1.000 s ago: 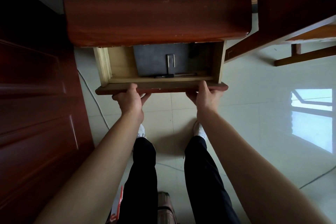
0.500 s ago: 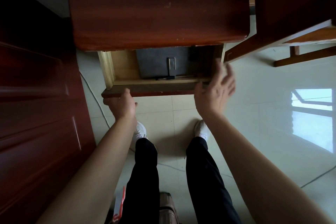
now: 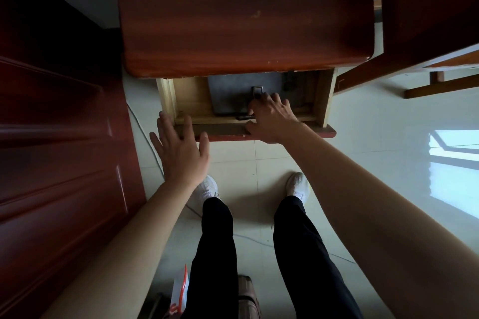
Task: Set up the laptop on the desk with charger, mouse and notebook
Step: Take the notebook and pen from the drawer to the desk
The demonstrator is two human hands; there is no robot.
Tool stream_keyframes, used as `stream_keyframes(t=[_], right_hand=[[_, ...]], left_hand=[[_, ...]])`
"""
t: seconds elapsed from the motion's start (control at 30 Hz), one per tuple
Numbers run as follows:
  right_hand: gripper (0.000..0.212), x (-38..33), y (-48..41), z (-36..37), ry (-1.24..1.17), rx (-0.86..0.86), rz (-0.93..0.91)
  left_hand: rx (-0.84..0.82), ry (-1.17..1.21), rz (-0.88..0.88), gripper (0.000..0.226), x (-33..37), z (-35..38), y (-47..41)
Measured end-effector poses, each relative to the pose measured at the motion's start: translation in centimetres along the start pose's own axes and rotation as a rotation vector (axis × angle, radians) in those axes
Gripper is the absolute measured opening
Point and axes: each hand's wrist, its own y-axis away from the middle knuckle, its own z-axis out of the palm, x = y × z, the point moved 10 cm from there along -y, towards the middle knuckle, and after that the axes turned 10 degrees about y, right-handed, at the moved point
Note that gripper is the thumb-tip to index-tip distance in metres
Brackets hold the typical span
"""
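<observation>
- Since half a second ago: left hand (image 3: 181,149) off the drawer front, lifted with fingers spread; right hand (image 3: 270,118) gone from mid-air into the drawer (image 3: 191,97).
- Centre left: left hand flat and splayed just before the drawer's left corner, gripping nothing.
- Centre: dark grey laptop sleeve (image 3: 233,93) with a metal clasp, lying flat in the open drawer.
- Right of that: right hand resting on the sleeve, fingers loosely spread.
- Around: reddish wooden desk (image 3: 246,13) above, dark door at left, glossy pale tiles (image 3: 388,163) at right.
</observation>
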Motion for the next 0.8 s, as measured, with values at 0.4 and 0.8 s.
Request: stream_keyframes(t=[0.4, 0.8], right_hand=[[0.038, 2.9, 2.1, -0.4, -0.162, -0.009, 0.009], [0.033, 9.2, 10.5, -9.6, -0.458, 0.732, 0.204]], left_hand=[[-0.108, 0.135, 0.068, 0.072, 4.4, 0.5, -4.1], [-0.107, 1.004, -0.554, 0.069, 4.7, 5.6, -7.6]])
